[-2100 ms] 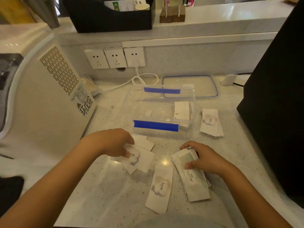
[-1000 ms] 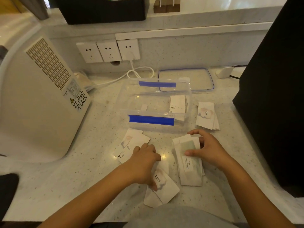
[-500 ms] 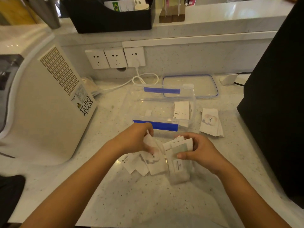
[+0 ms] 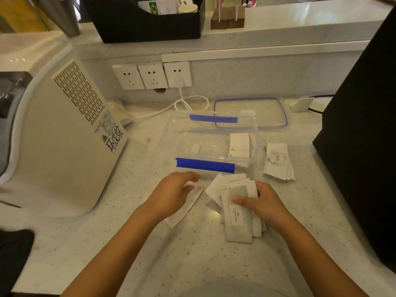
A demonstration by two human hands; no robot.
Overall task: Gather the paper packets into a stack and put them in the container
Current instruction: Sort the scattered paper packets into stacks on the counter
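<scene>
A clear plastic container with blue clips stands open mid-counter, with a few white packets lying inside at its right end. Just in front of it my right hand grips a fanned stack of white paper packets that rests on the counter. My left hand lies over loose white packets to the left of that stack, fingers curled on them. Another small pile of "love" packets sits right of the container.
The container's lid lies flat behind it. A cream appliance fills the left side, a large black object the right. Wall sockets and a white cable are at the back, below a shelf with a black bin.
My left hand picked up loose packets and brought them toward the right hand's stack, then moved back left onto other packets. The right hand's stack now rests on the counter, fanned wider.
</scene>
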